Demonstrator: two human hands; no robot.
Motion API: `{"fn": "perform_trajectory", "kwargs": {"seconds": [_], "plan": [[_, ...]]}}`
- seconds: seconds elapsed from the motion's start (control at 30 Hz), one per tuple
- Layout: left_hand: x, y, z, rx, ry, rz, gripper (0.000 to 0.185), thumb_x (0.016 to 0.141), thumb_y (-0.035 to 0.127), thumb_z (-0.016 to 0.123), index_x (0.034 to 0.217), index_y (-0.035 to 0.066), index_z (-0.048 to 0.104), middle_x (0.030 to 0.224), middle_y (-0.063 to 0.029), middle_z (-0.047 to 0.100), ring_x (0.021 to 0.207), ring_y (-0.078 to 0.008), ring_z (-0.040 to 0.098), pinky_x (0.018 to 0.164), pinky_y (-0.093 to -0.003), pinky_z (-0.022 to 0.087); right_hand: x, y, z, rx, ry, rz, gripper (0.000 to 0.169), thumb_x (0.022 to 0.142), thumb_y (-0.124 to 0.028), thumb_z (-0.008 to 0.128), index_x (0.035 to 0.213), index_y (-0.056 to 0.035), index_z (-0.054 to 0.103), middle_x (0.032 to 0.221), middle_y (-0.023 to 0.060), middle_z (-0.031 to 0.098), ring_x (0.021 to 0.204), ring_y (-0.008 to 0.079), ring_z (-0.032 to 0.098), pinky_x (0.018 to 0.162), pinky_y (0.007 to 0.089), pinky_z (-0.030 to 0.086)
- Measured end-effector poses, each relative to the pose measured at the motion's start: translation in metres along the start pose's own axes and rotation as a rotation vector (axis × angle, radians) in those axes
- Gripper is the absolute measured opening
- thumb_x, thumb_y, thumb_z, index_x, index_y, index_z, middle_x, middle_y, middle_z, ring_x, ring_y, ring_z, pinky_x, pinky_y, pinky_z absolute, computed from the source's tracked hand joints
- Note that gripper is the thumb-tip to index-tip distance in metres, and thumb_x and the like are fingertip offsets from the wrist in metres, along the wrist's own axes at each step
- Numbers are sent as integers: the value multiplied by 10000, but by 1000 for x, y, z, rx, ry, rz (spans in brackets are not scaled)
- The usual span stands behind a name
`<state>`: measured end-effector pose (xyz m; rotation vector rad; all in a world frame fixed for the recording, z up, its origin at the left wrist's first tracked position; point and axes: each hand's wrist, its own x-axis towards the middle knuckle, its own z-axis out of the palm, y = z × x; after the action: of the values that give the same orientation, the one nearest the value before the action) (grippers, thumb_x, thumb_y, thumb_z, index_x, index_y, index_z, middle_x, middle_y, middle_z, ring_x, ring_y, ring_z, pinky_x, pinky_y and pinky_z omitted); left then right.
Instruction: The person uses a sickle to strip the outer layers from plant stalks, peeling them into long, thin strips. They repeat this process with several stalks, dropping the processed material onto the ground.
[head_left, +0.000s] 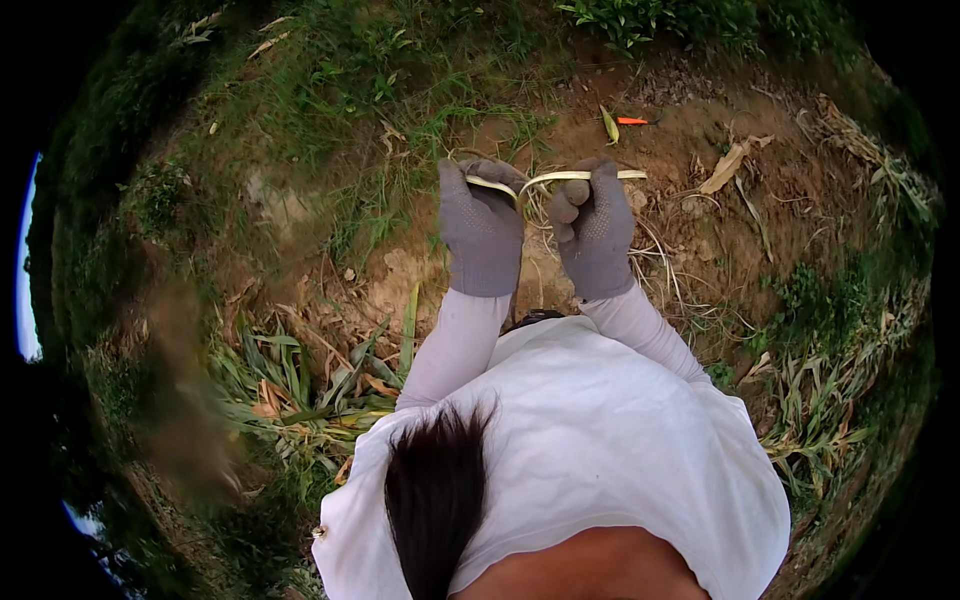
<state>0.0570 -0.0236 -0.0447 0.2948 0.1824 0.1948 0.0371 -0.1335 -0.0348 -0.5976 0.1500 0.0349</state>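
Both hands wear grey knit gloves with small grip dots and are held close together in front of my body. A pale, flat plant-fibre strip (547, 178) stretches between them and dips in the middle. My left hand (484, 225) grips its left part, fingers curled over it. In my right hand (596, 229) the strip is pinched between thumb and fingers, and its end sticks out to the right. Whether it is one strip or two joined pieces I cannot tell. Thin pale strands (660, 259) lie on the soil beside my right hand.
Beyond the hands, an orange-handled tool (631, 121) lies on bare soil next to a small green corn ear in husk (609, 126). A dry husk leaf (727, 166) is at right. Cut corn leaves (300, 382) are heaped at left, more stalks (817, 405) at right. Grass (360, 97) grows ahead.
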Motion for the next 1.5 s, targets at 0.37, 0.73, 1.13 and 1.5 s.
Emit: {"fn": "perform_trajectory", "kwargs": {"seconds": [0.37, 0.73, 1.13, 1.5], "plan": [[-19, -3, 14, 1052, -133, 244, 331, 969, 343, 480, 844, 48, 560, 718, -34, 559, 637, -114, 510, 607, -272, 430, -1, 1, 1, -862, -92, -96, 254, 946, -237, 507, 875, -6, 587, 592, 30, 539, 473, 100, 486, 437, 263, 381], [-26, -5, 4, 752, 144, 204, 340, 969, 355, 463, 775, 86, 535, 602, 7, 486, 456, -86, 387, 417, -233, 300, -15, 16, 5, -231, -67, -81, 300, 988, -372, 424, 927, -88, 499, 566, -25, 357, 455, 105, 396, 349, 256, 322], [-34, 12, 11, 1344, -127, -82, 425, 906, 364, 579, 674, 7, 560, 574, -15, 487, 542, -90, 469, 520, -274, 397, -5, -1, -12, -504, -93, -286, 323, 982, -432, 421, 944, -117, 483, 629, -28, 318, 486, 95, 345, 383, 231, 270], [-35, -2, 10, 1157, -55, 67, 384, 965, 373, 477, 679, 117, 478, 535, 35, 436, 435, -55, 408, 381, -210, 291, -2, 7, -17, -1037, -184, -288, 179, 893, -192, 531, 909, -16, 560, 632, 32, 464, 551, 164, 460, 471, 286, 354]]}}
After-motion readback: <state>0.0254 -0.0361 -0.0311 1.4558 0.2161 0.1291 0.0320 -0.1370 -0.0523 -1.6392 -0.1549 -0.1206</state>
